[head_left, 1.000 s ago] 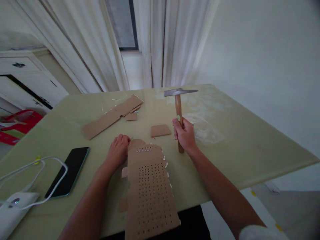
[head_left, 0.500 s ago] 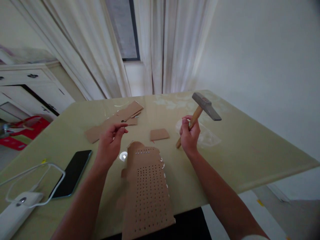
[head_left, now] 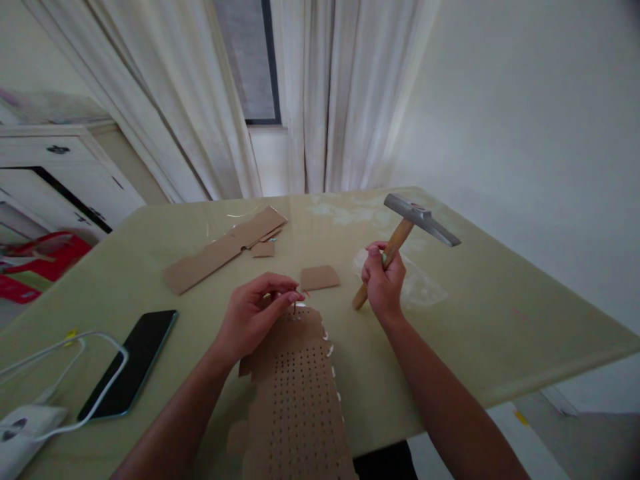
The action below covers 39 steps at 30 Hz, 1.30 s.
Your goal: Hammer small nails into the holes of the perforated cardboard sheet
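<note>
My left hand (head_left: 257, 313) is over the far end of a perforated cardboard piece (head_left: 303, 393). Thumb and forefinger pinch a thin, upright nail (head_left: 295, 307), its lower end at the cardboard by a row of small holes. Rows of punched holes cover the cardboard, and white loops run down its right edge. In my right hand (head_left: 384, 277) is a hammer (head_left: 417, 215), gripped by its wooden handle, with the grey metal head raised above the table.
A loose cardboard strip (head_left: 225, 253) lies farther back on the table (head_left: 475, 320), and a small cardboard piece (head_left: 320, 277) nearer the middle. A clear plastic bag (head_left: 425, 290) is behind my right hand. On the left are a phone (head_left: 133, 363) and a white charger with cable (head_left: 30, 433).
My left hand has moved right and down to the cardboard's far end with the nail. The hammer stays raised in my right hand, its head tilted slightly differently.
</note>
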Tool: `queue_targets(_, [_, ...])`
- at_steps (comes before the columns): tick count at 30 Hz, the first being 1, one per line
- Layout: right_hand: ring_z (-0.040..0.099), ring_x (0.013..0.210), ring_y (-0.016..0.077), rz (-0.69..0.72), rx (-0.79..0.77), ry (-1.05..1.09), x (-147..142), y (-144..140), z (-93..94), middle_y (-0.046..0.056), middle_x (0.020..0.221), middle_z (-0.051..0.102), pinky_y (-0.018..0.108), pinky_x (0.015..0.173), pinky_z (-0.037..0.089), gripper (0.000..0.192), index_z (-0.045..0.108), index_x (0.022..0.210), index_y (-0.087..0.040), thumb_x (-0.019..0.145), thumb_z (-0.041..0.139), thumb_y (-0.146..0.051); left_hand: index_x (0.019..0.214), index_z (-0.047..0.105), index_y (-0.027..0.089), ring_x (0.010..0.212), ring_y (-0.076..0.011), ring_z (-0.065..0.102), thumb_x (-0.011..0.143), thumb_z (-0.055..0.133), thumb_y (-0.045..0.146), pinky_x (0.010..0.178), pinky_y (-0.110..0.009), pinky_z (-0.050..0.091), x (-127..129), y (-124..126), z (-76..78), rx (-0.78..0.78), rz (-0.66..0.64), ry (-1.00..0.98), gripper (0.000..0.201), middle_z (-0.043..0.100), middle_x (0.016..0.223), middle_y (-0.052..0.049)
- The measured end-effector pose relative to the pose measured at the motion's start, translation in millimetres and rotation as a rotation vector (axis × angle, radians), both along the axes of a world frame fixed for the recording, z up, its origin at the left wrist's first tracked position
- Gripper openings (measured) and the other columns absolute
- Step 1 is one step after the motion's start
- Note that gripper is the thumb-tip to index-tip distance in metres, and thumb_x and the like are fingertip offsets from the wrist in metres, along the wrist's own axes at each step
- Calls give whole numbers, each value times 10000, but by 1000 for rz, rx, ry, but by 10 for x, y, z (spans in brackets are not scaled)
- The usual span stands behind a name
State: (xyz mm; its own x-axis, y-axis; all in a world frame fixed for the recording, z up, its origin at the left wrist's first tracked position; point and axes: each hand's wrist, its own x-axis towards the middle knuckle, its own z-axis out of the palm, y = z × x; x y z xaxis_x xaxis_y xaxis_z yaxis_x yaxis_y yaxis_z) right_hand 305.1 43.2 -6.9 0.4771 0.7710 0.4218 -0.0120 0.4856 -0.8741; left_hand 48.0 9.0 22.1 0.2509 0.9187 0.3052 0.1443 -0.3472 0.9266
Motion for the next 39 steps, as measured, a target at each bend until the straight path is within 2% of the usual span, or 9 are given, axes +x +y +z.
queue_targets(2, [321,403,77,-2,-1,-6,-2,-5,1,-133,557,386,201,365,249,381,573,978,-242,964,718,-594,1055,776,199,876,-217,800,981,747,440,756,-306,630,-23,5,-32,-2,-41,42,254,837,945,-83])
queue_targets(4, [326,399,77,-5,-2,-18,-6,-13,2,-133,552,390,202,366,252,377,578,978,-242,966,717,-592,1033,785,206,860,-208,791,987,745,434,742,-295,620,-36,3,-24,-9,-68,85,235,839,948,-75])
queue_targets(9, [337,403,80,8,-1,-49,-28,-44,7,-126,545,403,206,377,268,364,600,971,-237,977,714,-583,978,813,242,777,-177,750,971,768,407,682,-265,585,-68,-30,69,26,-69,204,171,825,904,-31])
queue_targets(15, [327,415,78,35,9,-52,-52,-71,18,-125,543,394,201,384,264,361,610,963,-232,977,727,-574,990,828,276,799,-163,732,978,764,342,755,-280,578,-82,-35,77,114,-63,310,93,815,938,-8])
queue_targets(25, [343,432,80,30,11,-63,-43,-65,-8,-118,553,412,203,401,281,351,620,968,-228,990,723,-563,990,811,248,791,-164,718,994,745,382,698,-277,536,-83,-16,45,99,-94,351,149,797,918,-13])
queue_targets(39, [359,448,84,32,-11,-112,-49,-79,-42,-107,569,430,213,419,292,354,631,983,-221,1007,701,-567,981,806,254,772,-129,703,990,760,300,692,-239,519,-86,-8,37,182,-103,334,66,790,898,21])
